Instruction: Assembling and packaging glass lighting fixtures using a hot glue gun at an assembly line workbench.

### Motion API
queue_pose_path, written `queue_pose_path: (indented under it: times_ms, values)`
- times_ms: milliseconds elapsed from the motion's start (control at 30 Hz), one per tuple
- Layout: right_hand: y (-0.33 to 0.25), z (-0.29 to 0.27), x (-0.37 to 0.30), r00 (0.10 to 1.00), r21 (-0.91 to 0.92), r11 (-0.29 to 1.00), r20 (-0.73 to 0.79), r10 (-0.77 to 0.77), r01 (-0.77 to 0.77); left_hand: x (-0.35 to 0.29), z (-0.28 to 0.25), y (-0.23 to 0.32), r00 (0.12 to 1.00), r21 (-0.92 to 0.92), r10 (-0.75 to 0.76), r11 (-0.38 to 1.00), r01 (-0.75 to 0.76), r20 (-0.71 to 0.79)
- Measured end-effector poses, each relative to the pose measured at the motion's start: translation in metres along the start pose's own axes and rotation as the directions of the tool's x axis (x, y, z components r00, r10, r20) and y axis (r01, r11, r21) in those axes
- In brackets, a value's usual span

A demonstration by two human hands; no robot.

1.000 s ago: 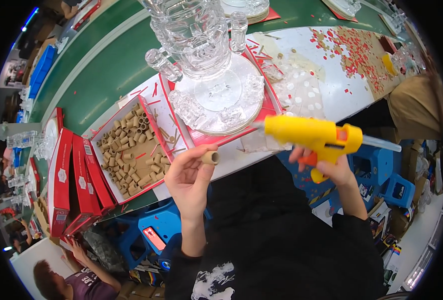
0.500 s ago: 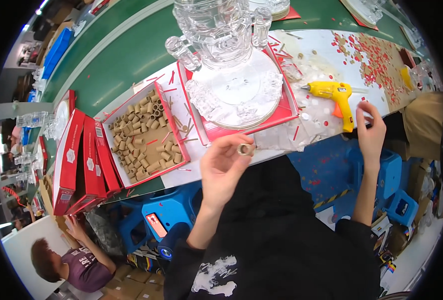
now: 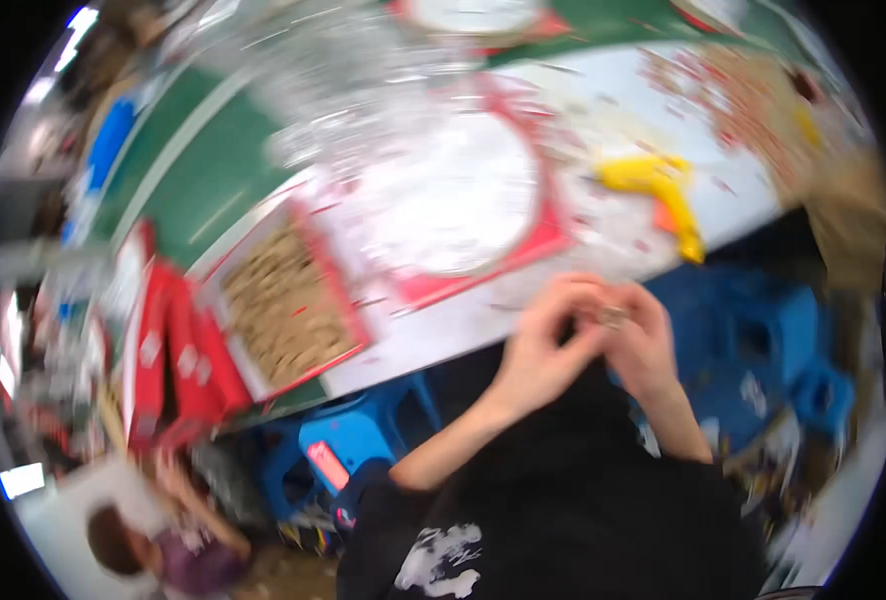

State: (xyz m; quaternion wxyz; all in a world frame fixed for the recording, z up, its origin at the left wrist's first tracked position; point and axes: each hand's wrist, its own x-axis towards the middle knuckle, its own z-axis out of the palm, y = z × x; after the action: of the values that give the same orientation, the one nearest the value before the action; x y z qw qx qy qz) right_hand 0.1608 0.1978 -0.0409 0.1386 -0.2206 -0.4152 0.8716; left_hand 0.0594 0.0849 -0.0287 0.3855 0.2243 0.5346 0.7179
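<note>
Both my hands meet beyond the table's front edge, in front of my dark shirt. A short brown cardboard tube [image 3: 615, 317] shows end-on between them, partly covered by fingers and blurred. My left hand [image 3: 553, 335] has its thumb and fingers closed on it from the left. The curled fingers of my right hand [image 3: 648, 345] close on it from the other side. Nearest on the table is the red tray [image 3: 518, 257] holding a round white disc [image 3: 463, 205], with clear, glassy pieces [image 3: 363, 85] standing behind and around it, smeared by motion.
A yellow glue gun [image 3: 653, 178] lies on the right. An open red-edged box [image 3: 355, 318] of cardboard tubes sits left, beside upright red boxes [image 3: 188, 360]. Red and brown bits [image 3: 743, 120] litter the table. Blue stools [image 3: 358, 440] stand below; another person [image 3: 178, 545] is at lower left.
My left hand has moved right with the cardboard tube. My right hand has come left and inward to meet it, its fingers now curled at the tube. The view has shifted and blurred.
</note>
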Motion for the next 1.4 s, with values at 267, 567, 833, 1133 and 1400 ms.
queue_pose_path:
  times_ms: [267, 567, 833, 1133, 1400]
  values:
    - [-0.014, -0.103, 0.038, 0.908, -0.210, 0.949, -0.301, -0.292, 0.236, 0.047, 0.003, -0.033, 0.924, 0.403, 0.379, 0.838, -0.367, 0.051]
    - [-0.008, -0.071, 0.067, 0.900, -0.242, 0.890, -0.112, -0.421, 0.386, 0.072, 0.010, -0.053, 0.947, 0.560, 0.315, 0.774, -0.295, 0.064]
    - [0.020, -0.095, 0.071, 0.970, -0.053, 0.987, -0.181, -0.161, 0.154, 0.062, -0.016, -0.043, 0.857, 0.671, 0.513, 0.620, -0.405, 0.043]
    - [0.013, -0.073, 0.053, 0.932, -0.035, 0.998, -0.355, -0.067, 0.058, 0.047, -0.030, -0.006, 0.816, 0.634, 0.540, 0.562, -0.532, 0.206]
    - [-0.004, -0.016, 0.058, 1.000, 0.138, 0.990, -0.013, 0.015, -0.013, 0.056, -0.043, -0.025, 0.847, 0.724, 0.522, 0.546, -0.422, 0.100]
